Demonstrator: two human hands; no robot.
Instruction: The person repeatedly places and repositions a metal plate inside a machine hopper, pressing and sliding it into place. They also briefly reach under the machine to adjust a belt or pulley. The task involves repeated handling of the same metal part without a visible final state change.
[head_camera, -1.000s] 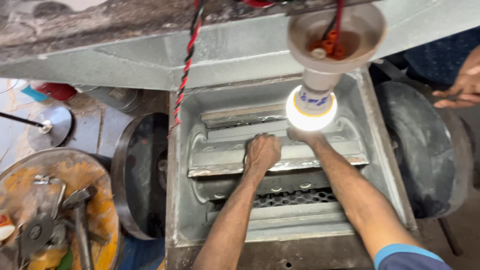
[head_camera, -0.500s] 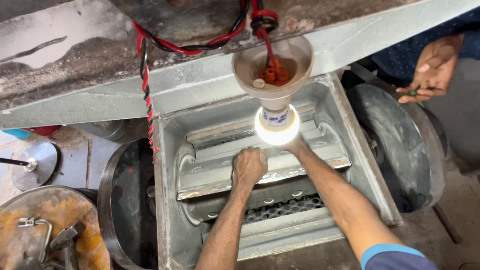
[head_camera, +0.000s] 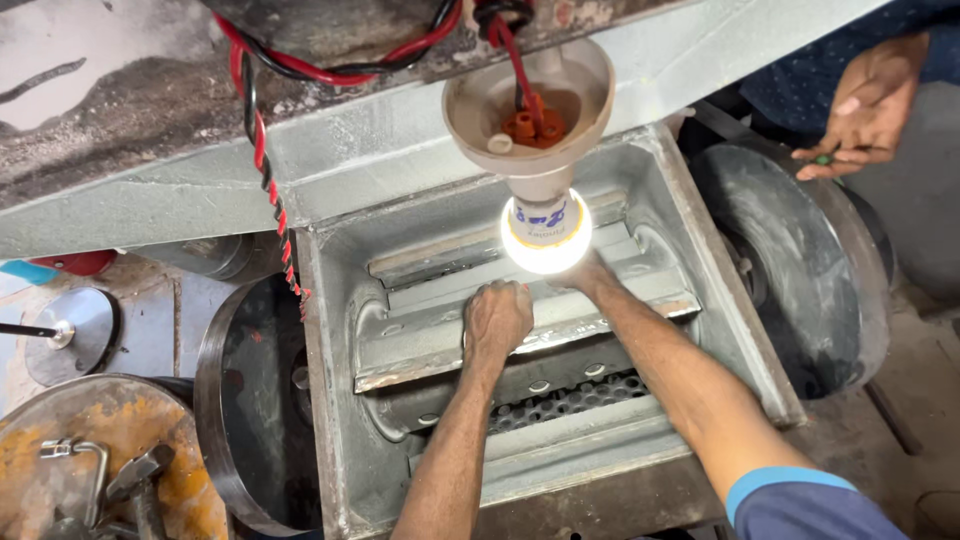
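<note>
Both my arms reach down into an open grey metal machine housing (head_camera: 330, 330). My left hand (head_camera: 497, 318) is curled over the edge of a long metal blade bar (head_camera: 420, 350) on the rotor inside. My right hand (head_camera: 580, 272) lies further back on the same rotor, mostly hidden behind a lit bulb (head_camera: 545, 235), so its grip cannot be seen. Below the bars sits a perforated screen (head_camera: 570, 400).
The bulb hangs in a beige funnel-shaped holder (head_camera: 530, 100) fed by twisted red and black wire (head_camera: 265, 160). Large dark flywheels flank the housing left (head_camera: 235, 400) and right (head_camera: 800, 270). Another person's hand (head_camera: 860, 110) rests at top right. A rusty drum lid with tools (head_camera: 90, 460) sits lower left.
The view has shifted, so the housing and bulb sit a little lower and to the left. My hands stay on the rotor bars. The other person's hand has come further into view.
</note>
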